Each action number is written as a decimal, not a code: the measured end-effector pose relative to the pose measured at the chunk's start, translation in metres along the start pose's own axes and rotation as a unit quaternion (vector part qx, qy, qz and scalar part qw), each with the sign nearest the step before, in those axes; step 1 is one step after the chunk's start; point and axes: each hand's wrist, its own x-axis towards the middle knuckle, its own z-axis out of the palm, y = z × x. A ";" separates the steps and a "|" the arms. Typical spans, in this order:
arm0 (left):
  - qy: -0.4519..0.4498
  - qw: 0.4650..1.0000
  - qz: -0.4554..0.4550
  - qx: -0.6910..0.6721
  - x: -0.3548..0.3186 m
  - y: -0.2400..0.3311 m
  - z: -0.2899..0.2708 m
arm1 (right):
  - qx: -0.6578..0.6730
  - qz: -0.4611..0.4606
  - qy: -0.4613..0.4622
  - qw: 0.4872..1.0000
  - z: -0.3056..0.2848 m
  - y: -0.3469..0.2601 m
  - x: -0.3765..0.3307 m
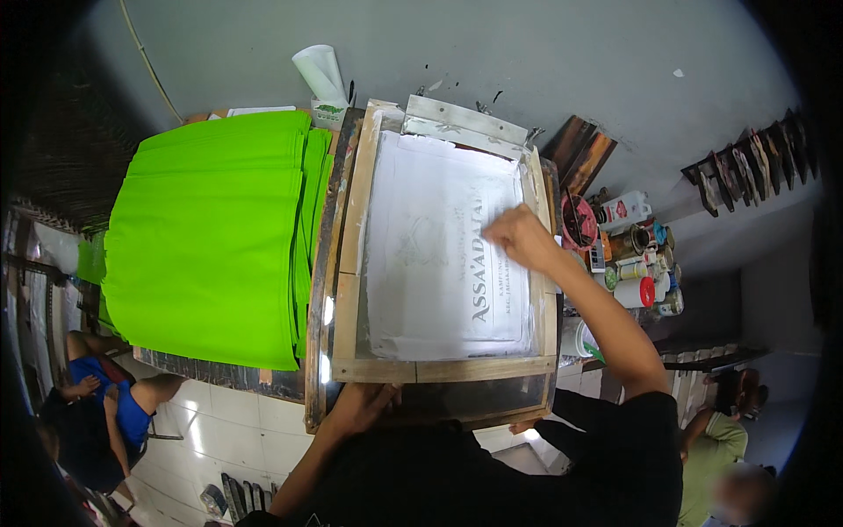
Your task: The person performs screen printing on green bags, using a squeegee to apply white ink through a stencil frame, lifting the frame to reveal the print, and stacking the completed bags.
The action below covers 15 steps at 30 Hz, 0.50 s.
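Observation:
A wooden screen-printing frame (pixel 479 370) lies before me, its white mesh (pixel 399 290) bearing grey lettering and a faint emblem. My right hand (pixel 520 235) is over the lettering on the mesh's right side, fingers bent together. Whatever they hold, if anything, is hidden. At the frame's near left corner, my left hand (pixel 362 409) is closed on the near rail, part of it hidden beneath the wood. A metal clamp bar (pixel 465 121) joins the far end of the frame. Under it shows a dark printing board (pixel 479 402).
Bright green fabric sheets (pixel 206 237) are stacked left of the frame. Paint tubs and jars (pixel 634 292), a pink bowl (pixel 578 221) and a white jug (pixel 625 209) crowd the right. Squeegees (pixel 751 167) hang on the wall. People sit at lower left (pixel 110 400) and lower right (pixel 716 457).

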 end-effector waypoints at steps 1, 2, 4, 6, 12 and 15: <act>0.005 1.000 0.022 0.018 0.001 -0.004 -0.002 | -0.024 -0.021 0.032 0.999 0.004 0.011 0.005; -0.004 0.998 0.045 0.035 0.002 -0.009 -0.001 | -0.052 -0.030 0.061 0.996 0.004 0.031 -0.004; -0.021 0.997 0.052 0.052 0.003 -0.006 0.002 | -0.150 0.030 0.059 0.986 -0.009 0.059 -0.001; -0.034 0.998 0.019 0.055 0.004 0.007 0.000 | -0.127 0.060 0.095 0.986 -0.007 0.068 0.006; 0.011 1.000 0.016 0.001 -0.002 0.002 0.003 | -0.062 0.000 0.059 0.996 0.001 0.041 -0.003; -0.027 0.997 0.008 0.069 0.004 0.006 0.000 | -0.118 0.115 0.112 0.980 -0.005 0.071 0.021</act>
